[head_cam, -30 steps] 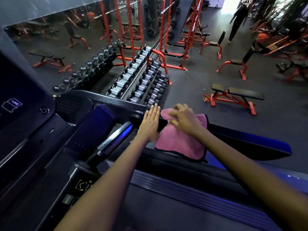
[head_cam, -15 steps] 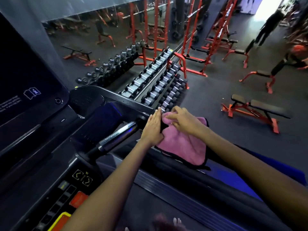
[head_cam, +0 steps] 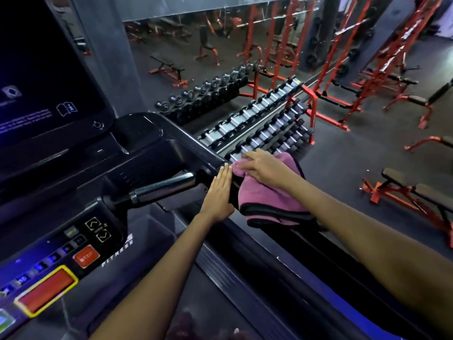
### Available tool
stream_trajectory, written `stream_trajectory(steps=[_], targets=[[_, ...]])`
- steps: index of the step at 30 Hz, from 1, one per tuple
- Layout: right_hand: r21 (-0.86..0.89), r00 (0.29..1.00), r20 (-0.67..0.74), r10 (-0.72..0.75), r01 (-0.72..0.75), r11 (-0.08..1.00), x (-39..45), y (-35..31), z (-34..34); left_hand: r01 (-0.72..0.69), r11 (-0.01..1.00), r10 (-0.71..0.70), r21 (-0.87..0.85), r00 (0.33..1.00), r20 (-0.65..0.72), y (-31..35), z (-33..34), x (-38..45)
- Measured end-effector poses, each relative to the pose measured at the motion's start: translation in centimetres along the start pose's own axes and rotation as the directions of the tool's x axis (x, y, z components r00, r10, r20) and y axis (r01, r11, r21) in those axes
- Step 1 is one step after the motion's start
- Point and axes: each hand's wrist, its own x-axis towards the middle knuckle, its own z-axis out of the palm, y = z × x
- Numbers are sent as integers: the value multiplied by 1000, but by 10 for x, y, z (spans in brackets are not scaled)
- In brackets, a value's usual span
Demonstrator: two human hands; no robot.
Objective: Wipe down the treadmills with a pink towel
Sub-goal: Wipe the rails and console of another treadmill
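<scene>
Pink terry towel (head_cam: 267,195) with dark edging, one in count, lies draped over the black treadmill's right handrail (head_cam: 289,239). We note two hands: left hand (head_cam: 219,192) flat, fingers straight, against the rail beside it; right hand (head_cam: 263,166) curled, pinching the towel's far end.

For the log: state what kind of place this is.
A gym, most likely its free-weights floor: a dumbbell rack, orange weight benches and the treadmill console where hands fold a pink towel.
</scene>
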Motion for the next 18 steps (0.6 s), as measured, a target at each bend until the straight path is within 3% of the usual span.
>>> stream_trajectory(steps=[2,5,9,14,18], targets=[[107,985,19,170,-171,979,-13,-9,15,22,1000,-22,-17,1000,5,1,1,0],[-26,953,17,301,-301,953,-26,-27,33,27,992,-30,121,999,28,0,-2,-1],[-42,958,-183,219,-231,972,-17,-33,42,134,931,-136,339,991,-17,-12,-15,-9],[27,964,-182,194,-192,981,9,-35,38,300,855,-267,423,954,-138,-38,-33,-17],[33,981,-187,51,-45,998,-9,-24,42,307,810,-290,499,950,-114,-47,-32,-19]])
